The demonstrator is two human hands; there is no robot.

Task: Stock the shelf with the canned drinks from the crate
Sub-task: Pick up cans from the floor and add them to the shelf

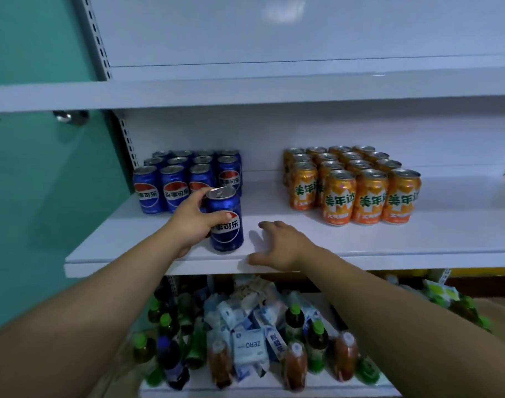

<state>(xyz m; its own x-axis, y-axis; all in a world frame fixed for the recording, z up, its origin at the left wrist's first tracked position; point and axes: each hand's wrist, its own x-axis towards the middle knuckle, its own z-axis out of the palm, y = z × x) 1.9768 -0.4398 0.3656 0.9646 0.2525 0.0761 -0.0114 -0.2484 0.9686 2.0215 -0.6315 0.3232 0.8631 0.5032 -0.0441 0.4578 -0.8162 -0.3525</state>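
My left hand (194, 220) grips a blue cola can (227, 225) that stands upright near the front edge of the white middle shelf (389, 239). Behind it, at the shelf's left, several blue cola cans (173, 183) stand in rows. A block of several orange soda cans (357, 193) stands on the right half. My right hand (278, 244) rests open over the shelf's front edge, just right of the held can, fingers spread and holding nothing. No crate is in view.
The shelf above (245, 93) is white and bare where visible. The lower shelf (346, 383) holds several green-capped and brown drink bottles (317, 343) and blue-white packets (247, 343). A teal wall (30, 168) stands at the left.
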